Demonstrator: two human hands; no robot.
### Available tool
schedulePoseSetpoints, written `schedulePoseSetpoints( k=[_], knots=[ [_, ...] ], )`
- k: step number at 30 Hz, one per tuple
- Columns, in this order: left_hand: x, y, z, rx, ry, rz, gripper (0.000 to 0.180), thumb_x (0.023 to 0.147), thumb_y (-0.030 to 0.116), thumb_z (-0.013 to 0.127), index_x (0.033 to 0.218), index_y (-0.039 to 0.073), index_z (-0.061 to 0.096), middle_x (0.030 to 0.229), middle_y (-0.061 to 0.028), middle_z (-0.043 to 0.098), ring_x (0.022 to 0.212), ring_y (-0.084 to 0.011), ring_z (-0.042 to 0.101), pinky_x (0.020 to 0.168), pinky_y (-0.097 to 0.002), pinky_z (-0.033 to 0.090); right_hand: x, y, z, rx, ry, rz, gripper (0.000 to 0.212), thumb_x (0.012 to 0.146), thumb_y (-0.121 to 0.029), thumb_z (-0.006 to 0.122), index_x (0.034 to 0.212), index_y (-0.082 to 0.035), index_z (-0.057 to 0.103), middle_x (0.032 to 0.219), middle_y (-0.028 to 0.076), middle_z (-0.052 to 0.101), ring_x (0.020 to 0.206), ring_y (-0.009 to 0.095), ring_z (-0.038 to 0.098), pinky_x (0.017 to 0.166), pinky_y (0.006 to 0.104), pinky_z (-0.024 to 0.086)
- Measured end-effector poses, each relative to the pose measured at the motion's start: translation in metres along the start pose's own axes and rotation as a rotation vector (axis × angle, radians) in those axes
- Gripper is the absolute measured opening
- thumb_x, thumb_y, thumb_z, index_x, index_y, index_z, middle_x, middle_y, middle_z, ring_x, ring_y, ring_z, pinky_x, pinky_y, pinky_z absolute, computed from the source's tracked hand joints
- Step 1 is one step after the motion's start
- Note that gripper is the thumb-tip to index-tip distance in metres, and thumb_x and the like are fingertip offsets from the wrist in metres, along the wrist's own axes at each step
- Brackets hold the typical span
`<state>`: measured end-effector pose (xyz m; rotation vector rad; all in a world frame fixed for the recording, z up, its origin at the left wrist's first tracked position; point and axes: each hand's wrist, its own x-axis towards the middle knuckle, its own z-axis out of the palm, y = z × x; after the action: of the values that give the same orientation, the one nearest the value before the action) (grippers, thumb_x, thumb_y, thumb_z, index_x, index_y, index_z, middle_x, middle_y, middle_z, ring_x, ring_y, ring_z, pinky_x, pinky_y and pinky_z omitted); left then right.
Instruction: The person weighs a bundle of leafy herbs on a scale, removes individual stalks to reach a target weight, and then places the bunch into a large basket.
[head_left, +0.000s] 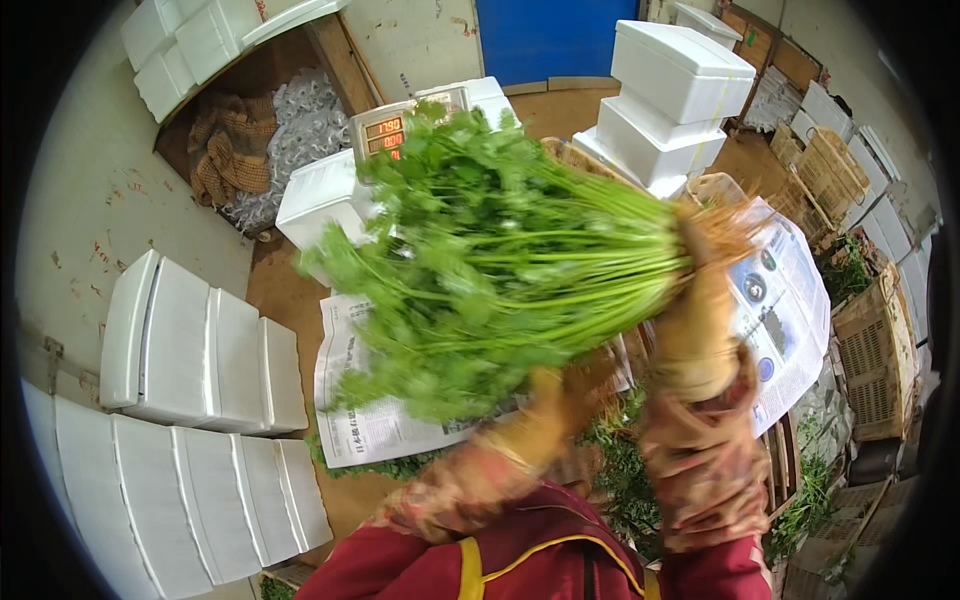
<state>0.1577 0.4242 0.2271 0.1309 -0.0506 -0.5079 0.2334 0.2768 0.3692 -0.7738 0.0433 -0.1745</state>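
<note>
A large bunch of coriander (560,255) lies across the middle, raised above newspaper sheets. Its leaves point left and its brown roots right. My right hand (700,310) grips the bunch at the root end, seemingly in a tan glove. Against the lower edge of the stems is my left hand (540,415); motion smears it and its fingers are hidden. One newspaper sheet (345,400) shows under the leaves, another printed sheet (785,310) to the right of the roots. Behind the leaf tips stands a scale with a lit red display (385,135).
White foam boxes (235,360) stand in rows at the left, and more stacked foam boxes (680,80) rise at the back right. Plastic baskets (870,350) line the right side. Loose greens (630,470) lie close to my body. A blue door (545,40) is at the back.
</note>
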Motion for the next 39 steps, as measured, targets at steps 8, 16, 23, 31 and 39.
schedulePoseSetpoints(
  k=[8, 16, 23, 31, 39],
  knots=[
    [-0.047, 0.167, -0.127, 0.784, 0.419, 0.110, 0.038, 0.094, 0.021, 0.049, 0.127, 0.001, 0.046, 0.128, -0.0142, 0.050, 0.116, -0.0287, 0.051, 0.099, -0.0446, 0.044, -0.081, 0.208, -0.108, -1.075, -0.040, -0.149, 0.024, 0.077, 0.000, 0.071, 0.099, -0.003, 0.062, 0.089, 0.006, 0.066, 0.077, 0.015, 0.062, 0.070, 0.0229, 0.051],
    [-0.016, 0.227, -0.112, 1.358, 0.499, -0.344, 0.034, 0.093, 0.009, 0.049, 0.126, 0.000, 0.048, 0.111, -0.0111, 0.063, 0.103, -0.0237, 0.060, 0.089, -0.0329, 0.049, -0.069, 0.150, -0.073, -1.451, -0.266, -0.078, 0.027, 0.079, -0.030, 0.070, 0.094, -0.009, 0.063, 0.082, 0.012, 0.066, 0.072, 0.027, 0.065, 0.065, 0.0369, 0.051],
    [0.004, 0.247, -0.150, 1.660, 0.441, -0.243, 0.032, 0.087, 0.006, 0.053, 0.118, -0.001, 0.055, 0.110, -0.0091, 0.063, 0.095, -0.0181, 0.062, 0.081, -0.0278, 0.051, -0.052, 0.130, -0.063, -1.810, -0.481, 0.068, 0.019, 0.075, -0.024, 0.071, 0.085, -0.009, 0.065, 0.077, 0.009, 0.066, 0.059, 0.022, 0.062, 0.056, 0.0307, 0.049],
    [0.005, 0.256, -0.212, 2.954, -0.127, 0.202, 0.014, 0.076, 0.008, 0.054, 0.084, 0.007, 0.066, 0.065, -0.0149, 0.060, 0.073, -0.0316, 0.064, 0.065, -0.0404, 0.051, -0.043, 0.186, -0.085, -1.624, -0.559, 0.327, 0.024, 0.076, -0.025, 0.065, 0.091, -0.006, 0.064, 0.080, 0.012, 0.066, 0.068, 0.027, 0.064, 0.062, 0.0364, 0.051],
    [-0.024, 0.243, -0.093, 2.204, 0.739, -0.159, 0.044, 0.082, 0.036, 0.067, 0.107, 0.001, 0.060, 0.080, -0.0150, 0.066, 0.071, -0.0286, 0.064, 0.065, -0.0353, 0.051, -0.062, 0.148, -0.099, -1.539, -0.415, 0.235, 0.022, 0.077, -0.028, 0.067, 0.087, -0.008, 0.064, 0.075, 0.010, 0.066, 0.066, 0.024, 0.064, 0.062, 0.0343, 0.051]
  ],
)
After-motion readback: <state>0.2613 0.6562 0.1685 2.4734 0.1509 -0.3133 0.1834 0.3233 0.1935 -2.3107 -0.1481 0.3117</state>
